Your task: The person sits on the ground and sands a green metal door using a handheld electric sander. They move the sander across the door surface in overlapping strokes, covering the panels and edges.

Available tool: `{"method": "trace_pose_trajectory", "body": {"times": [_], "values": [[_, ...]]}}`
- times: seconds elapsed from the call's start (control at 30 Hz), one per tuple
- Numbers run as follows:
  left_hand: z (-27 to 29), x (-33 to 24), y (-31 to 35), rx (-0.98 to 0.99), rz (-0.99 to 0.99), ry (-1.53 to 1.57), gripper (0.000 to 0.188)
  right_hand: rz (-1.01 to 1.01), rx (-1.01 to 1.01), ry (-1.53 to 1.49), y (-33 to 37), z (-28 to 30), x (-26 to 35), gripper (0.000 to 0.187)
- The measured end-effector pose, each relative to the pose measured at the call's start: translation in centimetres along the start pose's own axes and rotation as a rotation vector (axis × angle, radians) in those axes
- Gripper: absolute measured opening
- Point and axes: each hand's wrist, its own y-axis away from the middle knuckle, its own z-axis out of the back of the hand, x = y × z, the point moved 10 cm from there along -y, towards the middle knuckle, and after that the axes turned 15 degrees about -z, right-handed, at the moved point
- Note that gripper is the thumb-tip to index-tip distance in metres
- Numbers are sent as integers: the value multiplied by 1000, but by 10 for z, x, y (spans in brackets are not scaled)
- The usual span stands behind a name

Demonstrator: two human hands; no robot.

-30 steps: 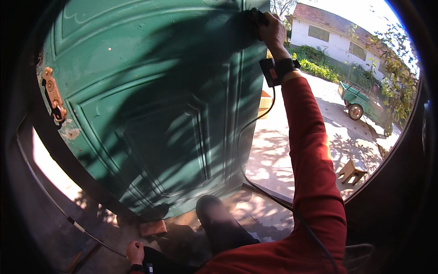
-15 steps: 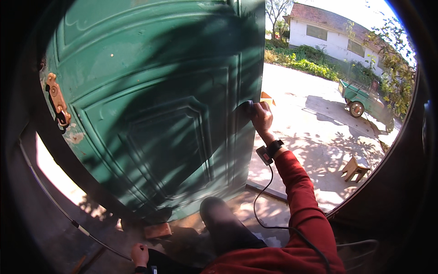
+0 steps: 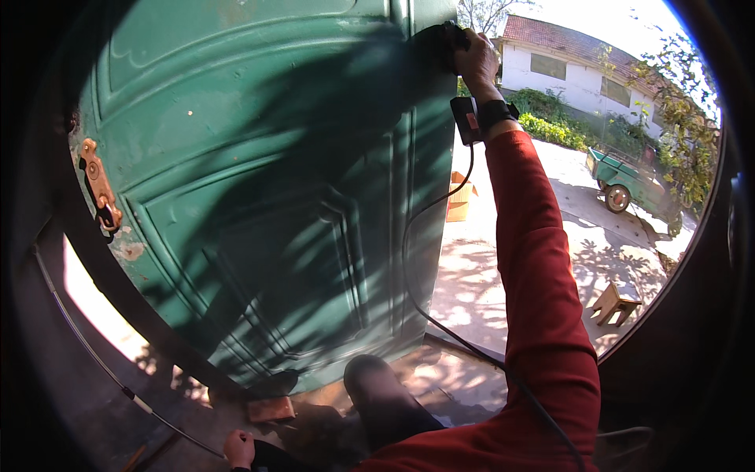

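Note:
A green panelled door [image 3: 275,244] fills the left and middle of the view, with my shadow across it. My right hand [image 3: 476,61] is raised to the upper part of the door's right edge. Its fingers are closed round a small dark thing [image 3: 454,38] pressed to the door; its kind is unclear. Low in the view, my left hand [image 3: 239,449] is curled closed by my leg. A thin rod [image 3: 94,352] runs up to it from the left; whether the hand grips it I cannot make out.
A worn copper-coloured handle plate [image 3: 98,185] is on the door's left side. A red brick [image 3: 270,409] lies at the door's foot. Outside are a cardboard box [image 3: 460,198], a small wooden stool [image 3: 615,304] and a green cart [image 3: 621,179]. A black cable [image 3: 472,346] hangs from my right wrist.
My right hand has moved up along the door's right edge, with the dark thing in it. My left hand stays low, almost in the same place.

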Motion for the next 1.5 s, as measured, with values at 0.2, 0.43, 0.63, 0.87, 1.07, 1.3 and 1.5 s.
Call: {"method": "trace_pose_trajectory", "body": {"times": [0.2,0.43,0.63,0.87,1.07,1.3,1.5], "values": [[-5,17,8,6,40,33,26,-91,4,-112,74,8,20,26],[-11,-2,-4,11,23,-37,29,209,-54,-348,158,8,194,21],[-8,2,0,50,42,-35,32,720,427,-388,329,-7,365,15],[22,33,34,-28,37,60,32,626,132,-432,239,10,294,23],[29,47,47,-90,8,88,29,-70,42,-155,68,12,139,25],[9,39,26,-89,30,67,29,45,40,-150,100,-10,232,25],[2,23,12,-41,13,97,29,505,154,-471,252,-7,406,17]]}}
